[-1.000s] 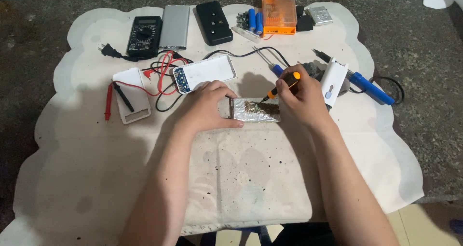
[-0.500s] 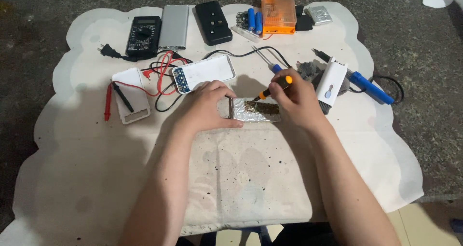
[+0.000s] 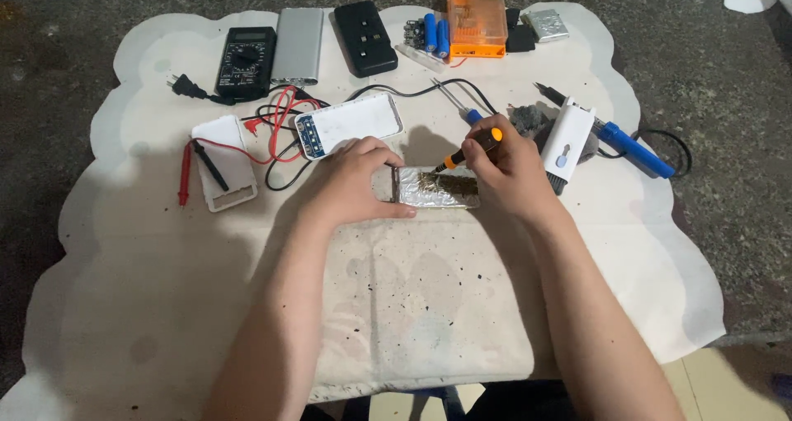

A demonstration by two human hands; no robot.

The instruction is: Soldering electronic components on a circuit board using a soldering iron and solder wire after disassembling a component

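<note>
Right now the right hand (image 3: 513, 169) has its fingers closed tight around a small screwdriver (image 3: 467, 148) with a black and orange handle, and the tip points down onto a silver foil pack (image 3: 436, 188). The left hand (image 3: 353, 182) lies on the left end of the silver foil pack, fingers close together and pressed flat on it to hold it down. The silver foil pack lies on a white cloth (image 3: 412, 305) that covers the middle of the table (image 3: 726, 124). Just behind the silver foil pack is a white case (image 3: 351, 124) with a blue strip at one end. To the right of the silver foil pack is a white brush tool (image 3: 566, 140), and past it a blue soldering iron (image 3: 623, 140). Far behind the silver foil pack are a black meter (image 3: 245, 58), a grey flat box (image 3: 299, 45), a black box (image 3: 364, 37), some blue batteries (image 3: 436, 33) and an orange box (image 3: 476, 18). To the left of the silver foil pack are red and black wires (image 3: 272, 124) and a white cover (image 3: 223, 161).
</note>
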